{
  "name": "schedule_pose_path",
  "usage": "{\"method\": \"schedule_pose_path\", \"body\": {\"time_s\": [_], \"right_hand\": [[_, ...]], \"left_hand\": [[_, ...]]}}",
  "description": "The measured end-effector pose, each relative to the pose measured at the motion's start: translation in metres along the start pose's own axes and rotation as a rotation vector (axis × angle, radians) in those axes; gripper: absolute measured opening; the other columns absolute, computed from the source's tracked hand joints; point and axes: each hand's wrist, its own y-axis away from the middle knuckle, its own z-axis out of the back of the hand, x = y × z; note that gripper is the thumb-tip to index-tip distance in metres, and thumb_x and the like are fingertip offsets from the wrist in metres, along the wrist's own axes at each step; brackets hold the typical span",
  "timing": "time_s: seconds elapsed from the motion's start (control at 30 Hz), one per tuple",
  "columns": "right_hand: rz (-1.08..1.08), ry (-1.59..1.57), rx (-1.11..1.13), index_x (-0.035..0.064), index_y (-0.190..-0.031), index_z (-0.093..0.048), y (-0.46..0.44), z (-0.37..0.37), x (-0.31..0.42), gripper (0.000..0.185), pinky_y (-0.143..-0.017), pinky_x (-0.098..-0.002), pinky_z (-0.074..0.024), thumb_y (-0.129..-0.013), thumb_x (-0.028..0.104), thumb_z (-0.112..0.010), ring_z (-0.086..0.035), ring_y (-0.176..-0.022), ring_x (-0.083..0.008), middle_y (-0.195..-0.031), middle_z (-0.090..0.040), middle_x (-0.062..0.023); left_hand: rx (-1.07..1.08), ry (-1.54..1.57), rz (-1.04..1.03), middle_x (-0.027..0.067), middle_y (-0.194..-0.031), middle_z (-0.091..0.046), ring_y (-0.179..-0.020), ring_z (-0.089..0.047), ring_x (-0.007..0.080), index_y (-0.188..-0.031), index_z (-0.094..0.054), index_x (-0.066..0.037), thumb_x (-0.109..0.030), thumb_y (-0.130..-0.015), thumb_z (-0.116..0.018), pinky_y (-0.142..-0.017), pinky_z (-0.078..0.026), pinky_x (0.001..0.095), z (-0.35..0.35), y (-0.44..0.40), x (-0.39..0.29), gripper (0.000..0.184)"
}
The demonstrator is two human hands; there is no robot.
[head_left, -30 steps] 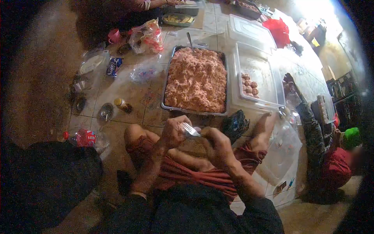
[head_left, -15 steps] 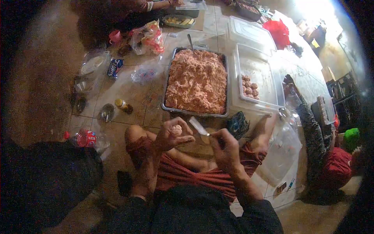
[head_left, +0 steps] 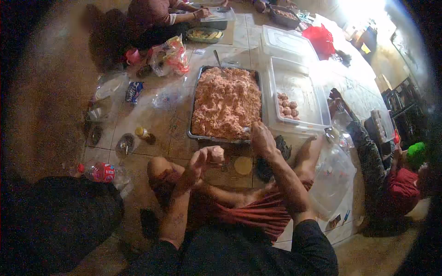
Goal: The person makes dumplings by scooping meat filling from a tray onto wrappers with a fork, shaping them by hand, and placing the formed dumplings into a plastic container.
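My left hand [head_left: 202, 163] is raised in front of the tray, fingers curled under a small pale wrapper cup [head_left: 216, 154], its filling hard to make out. At the near right corner of a dark tray [head_left: 190, 110] heaped with pinkish minced meat [head_left: 225, 101], my right hand [head_left: 263, 140] is closed on a small flat pale spatula [head_left: 247, 130]; only a bit of the tool shows. Below the tray, between my hands, lies a round pale disc [head_left: 243, 165], which looks like a dumpling wrapper. Several meat dumplings [head_left: 287, 106] sit in a clear plastic container [head_left: 304, 92] right of the tray.
A spoon [head_left: 217, 59] stands in the meat's far side. To the left are a small yellow-capped jar [head_left: 143, 133], a glass ashtray [head_left: 125, 144] and a red-labelled bottle [head_left: 103, 171]. A clear bag [head_left: 329, 179] lies right. Another person [head_left: 156, 18] works at the back.
My right hand has moved forward with the spatula, from beside my left hand to the tray's near right edge. My left hand has turned, still holding the wrapper cup. The view has shifted slightly.
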Motion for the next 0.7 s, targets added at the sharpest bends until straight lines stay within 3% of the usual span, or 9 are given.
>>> {"method": "schedule_pose_path", "body": {"time_s": [0.03,0.1,0.13,0.2,0.3,0.43,0.5,0.57,0.7], "right_hand": [[0.008,-0.025,0.028,0.0031,-0.123,-0.058,-0.007,0.002,0.002,0.033,-0.090,-0.0536,-0.0493,-0.092,0.014,-0.055,-0.059,-0.104,-0.0472,-0.107,-0.061,-0.0252],[-0.123,0.105,0.345,0.0040,-0.129,-0.055,-0.017,0.050,0.047,0.039,-0.093,-0.0545,-0.0474,-0.091,0.013,-0.058,-0.057,-0.110,-0.0466,-0.115,-0.060,-0.0267],[-0.127,0.105,0.345,0.0040,-0.129,-0.055,-0.013,0.054,0.055,0.039,-0.093,-0.0545,-0.0474,-0.091,0.013,-0.058,-0.057,-0.110,-0.0466,-0.115,-0.060,-0.0267],[0.114,-0.116,0.015,0.0021,-0.127,-0.055,0.005,0.059,0.071,0.040,-0.090,-0.0534,-0.0488,-0.090,0.014,-0.064,-0.058,-0.107,-0.0464,-0.111,-0.060,-0.0259],[-0.011,-0.260,0.153,0.0013,-0.126,-0.054,0.007,0.103,0.136,0.037,-0.091,-0.0500,-0.0500,-0.095,0.018,-0.066,-0.061,-0.109,-0.0424,-0.115,-0.059,-0.0247],[0.132,-0.254,0.046,-0.0002,-0.122,-0.057,0.011,0.085,0.098,0.035,-0.087,-0.0459,-0.0528,-0.093,0.016,-0.069,-0.065,-0.101,-0.0375,-0.109,-0.063,-0.0230],[0.034,-0.255,0.099,-0.0004,-0.116,-0.062,-0.007,0.112,0.084,0.031,-0.079,-0.0411,-0.0545,-0.091,0.017,-0.071,-0.066,-0.086,-0.0315,-0.094,-0.066,-0.0199],[-0.016,-0.356,-0.033,0.0012,-0.110,-0.066,-0.026,0.147,0.064,0.026,-0.071,-0.0384,-0.0537,-0.090,0.017,-0.072,-0.065,-0.076,-0.0254,-0.081,-0.067,-0.0176],[-0.258,-0.145,-0.109,0.0070,-0.111,-0.068,-0.088,0.192,-0.033,0.026,-0.078,-0.0422,-0.0560,-0.089,0.022,-0.067,-0.071,-0.084,-0.0335,-0.091,-0.072,-0.0221]], "left_hand": [[-0.002,-0.001,-0.002,0.0087,-0.122,-0.062,-0.110,-0.061,0.0184,-0.135,-0.051,0.003,-0.072,-0.096,-0.043,-0.097,-0.051,0.0399,0.001,-0.003,0.005,0.085],[0.017,0.208,0.028,0.0099,-0.127,-0.061,-0.115,-0.060,0.0211,-0.140,-0.048,0.004,-0.073,-0.095,-0.042,-0.101,-0.049,0.0397,0.002,-0.009,0.013,0.089],[0.020,0.209,0.031,0.0099,-0.127,-0.061,-0.115,-0.060,0.0211,-0.140,-0.048,0.004,-0.073,-0.095,-0.042,-0.101,-0.049,0.0397,-0.008,-0.012,0.005,0.089],[0.044,0.167,-0.021,0.0119,-0.133,-0.059,-0.120,-0.058,0.0214,-0.142,-0.046,0.004,-0.073,-0.096,-0.040,-0.105,-0.045,0.0392,-0.036,-0.019,-0.021,0.090],[0.103,0.187,-0.008,0.0132,-0.136,-0.058,-0.122,-0.057,0.0223,-0.146,-0.042,0.004,-0.072,-0.096,-0.042,-0.108,-0.042,0.0396,-0.041,-0.036,-0.008,0.091],[0.278,0.254,-0.005,0.0136,-0.138,-0.057,-0.128,-0.055,0.0252,-0.150,-0.037,0.004,-0.071,-0.095,-0.047,-0.112,-0.040,0.0423,-0.063,-0.053,-0.014,0.094],[-0.019,0.090,-0.094,0.0157,-0.140,-0.055,-0.132,-0.052,0.0287,-0.153,-0.033,0.003,-0.067,-0.094,-0.055,-0.115,-0.038,0.0460,-0.052,-0.053,-0.012,0.095],[-0.007,-0.096,-0.106,0.0181,-0.142,-0.054,-0.132,-0.053,0.0308,-0.152,-0.034,0.003,-0.057,-0.096,-0.060,-0.114,-0.040,0.0479,-0.048,-0.039,-0.034,0.086],[-0.035,-0.158,0.042,0.0178,-0.133,-0.060,-0.120,-0.061,0.0286,-0.144,-0.044,0.003,-0.048,-0.097,-0.065,-0.105,-0.049,0.0453,-0.003,-0.011,-0.030,0.072]]}}
